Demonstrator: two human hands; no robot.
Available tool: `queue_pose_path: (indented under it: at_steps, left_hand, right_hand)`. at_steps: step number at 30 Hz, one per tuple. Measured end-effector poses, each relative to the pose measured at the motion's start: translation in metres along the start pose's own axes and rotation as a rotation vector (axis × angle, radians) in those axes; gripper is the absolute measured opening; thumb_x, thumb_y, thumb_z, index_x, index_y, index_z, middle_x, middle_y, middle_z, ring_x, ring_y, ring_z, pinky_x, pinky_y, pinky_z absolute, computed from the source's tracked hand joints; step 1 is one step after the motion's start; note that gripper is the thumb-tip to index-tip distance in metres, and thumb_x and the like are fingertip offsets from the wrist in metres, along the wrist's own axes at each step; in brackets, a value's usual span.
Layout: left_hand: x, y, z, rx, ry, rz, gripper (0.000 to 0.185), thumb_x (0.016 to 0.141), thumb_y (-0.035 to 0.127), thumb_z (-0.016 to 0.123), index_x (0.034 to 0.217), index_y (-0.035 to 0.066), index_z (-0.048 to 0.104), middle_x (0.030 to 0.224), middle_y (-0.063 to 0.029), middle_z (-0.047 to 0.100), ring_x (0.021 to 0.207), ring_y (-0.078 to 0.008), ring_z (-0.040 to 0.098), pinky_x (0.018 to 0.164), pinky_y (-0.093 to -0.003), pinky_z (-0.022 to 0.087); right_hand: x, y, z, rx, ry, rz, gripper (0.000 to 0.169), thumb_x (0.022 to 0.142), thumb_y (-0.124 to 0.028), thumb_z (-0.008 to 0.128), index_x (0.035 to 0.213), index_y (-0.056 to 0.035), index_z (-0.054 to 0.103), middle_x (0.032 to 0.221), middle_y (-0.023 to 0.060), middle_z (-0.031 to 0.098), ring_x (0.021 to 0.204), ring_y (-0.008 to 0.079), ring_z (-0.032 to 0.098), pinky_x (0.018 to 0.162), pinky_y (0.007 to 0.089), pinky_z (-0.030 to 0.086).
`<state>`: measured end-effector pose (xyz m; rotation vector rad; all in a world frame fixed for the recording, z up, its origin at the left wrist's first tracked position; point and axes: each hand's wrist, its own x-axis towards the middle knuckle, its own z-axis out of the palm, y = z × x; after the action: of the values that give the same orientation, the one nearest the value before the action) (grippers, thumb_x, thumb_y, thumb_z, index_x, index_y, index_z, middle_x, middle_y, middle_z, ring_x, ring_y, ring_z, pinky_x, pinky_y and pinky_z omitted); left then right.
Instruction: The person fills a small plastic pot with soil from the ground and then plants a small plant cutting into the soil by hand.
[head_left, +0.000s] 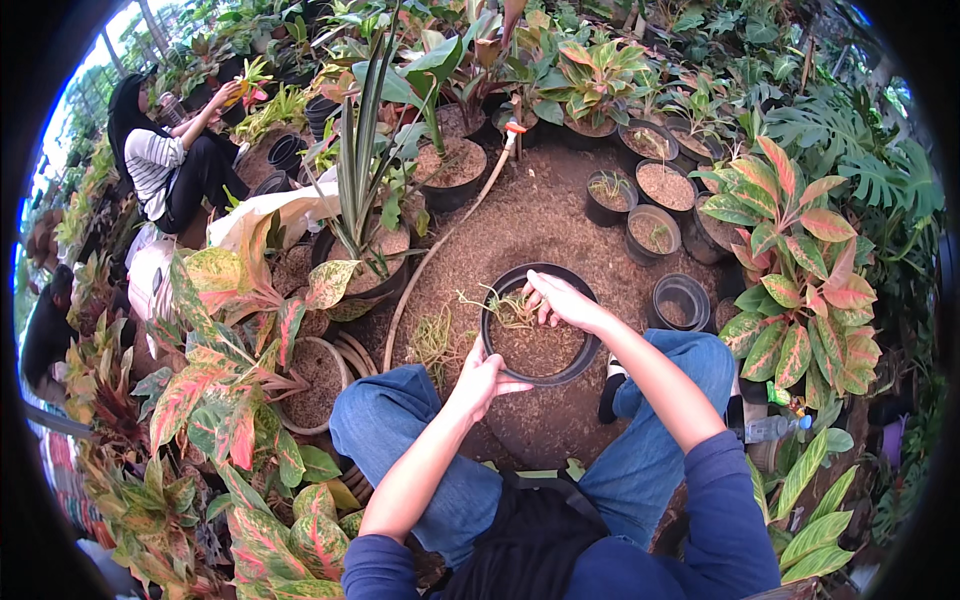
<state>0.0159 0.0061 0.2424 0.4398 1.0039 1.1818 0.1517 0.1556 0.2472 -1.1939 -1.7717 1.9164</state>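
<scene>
In front of my knees is a round black plastic pot (592, 289) filled with brown, chip-like growing mix (544, 352). My left hand (480, 381) grips its lower-left rim, fingers reaching under the near side. Over the far right of the same rim comes my right hand (561, 300), fingers bent and somewhat apart, touching a small, thin-stemmed green plant (508, 309) at the surface. Whether those fingers pinch a stem is hidden. Some of the plant's stems hang over the left rim. On the ground just left lies a heap of loose, stringy green cuttings (435, 337).
A pale hose (450, 240) with an orange-tipped end curves along the left. Small black pots (652, 232) cluster at the right, near an empty nested pot (680, 300). Red-green leafy plants (799, 262) crowd both sides. A plastic bottle (766, 429) lies right. Another person (176, 157) sits far left.
</scene>
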Motion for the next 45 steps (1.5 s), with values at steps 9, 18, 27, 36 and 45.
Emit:
queue_pose_path:
  at_steps: [9,18,27,36,45]
  left_hand:
    - [0.000,0.001,-0.001,0.004,0.029,0.001,0.057,0.075,-0.004,0.028,0.129,0.011,0.015,0.109,-0.0199,0.046,0.079,-0.0323,0.060,0.068,-0.0394,0.055]
    - [0.004,-0.001,0.003,-0.017,0.036,0.035,0.054,0.076,-0.004,0.028,0.128,0.011,0.018,0.109,-0.0185,0.046,0.079,-0.0315,0.060,0.066,-0.0392,0.055]
    - [0.003,-0.003,0.001,-0.013,0.032,0.024,0.054,0.077,-0.004,0.028,0.128,0.011,0.018,0.108,-0.0190,0.047,0.080,-0.0317,0.060,0.067,-0.0393,0.055]
    - [0.000,-0.002,0.000,0.031,0.023,0.010,0.058,0.076,-0.005,0.026,0.131,0.012,0.015,0.112,-0.0207,0.045,0.082,-0.0334,0.060,0.069,-0.0403,0.054]
    - [0.000,-0.002,0.002,0.031,0.020,-0.007,0.056,0.076,-0.004,0.026,0.130,0.011,0.017,0.110,-0.0218,0.046,0.080,-0.0340,0.060,0.068,-0.0394,0.054]
  right_hand:
    - [-0.012,0.011,-0.008,0.043,-0.002,0.101,0.017,0.081,-0.010,0.044,0.075,0.0029,0.052,0.063,0.0099,0.056,0.053,0.0146,0.056,0.047,0.0254,0.048]
    - [-0.018,0.024,0.017,0.142,-0.172,0.226,0.020,0.082,-0.005,0.040,0.090,0.0089,0.053,0.071,0.0168,0.059,0.055,0.0192,0.060,0.049,0.0271,0.051]
    - [-0.022,0.027,0.026,0.293,-0.112,0.220,0.020,0.083,-0.005,0.041,0.093,0.0067,0.054,0.065,0.0100,0.058,0.048,0.0134,0.056,0.042,0.0232,0.047]
    - [-0.020,0.005,-0.009,-0.119,-0.140,0.229,0.021,0.077,-0.003,0.038,0.085,0.0031,0.056,0.057,0.0064,0.054,0.043,0.0130,0.054,0.038,0.0241,0.045]
    - [-0.009,0.005,-0.005,-0.501,-0.144,0.275,0.017,0.073,-0.004,0.040,0.081,0.0031,0.053,0.059,0.0079,0.054,0.045,0.0158,0.056,0.038,0.0274,0.046]
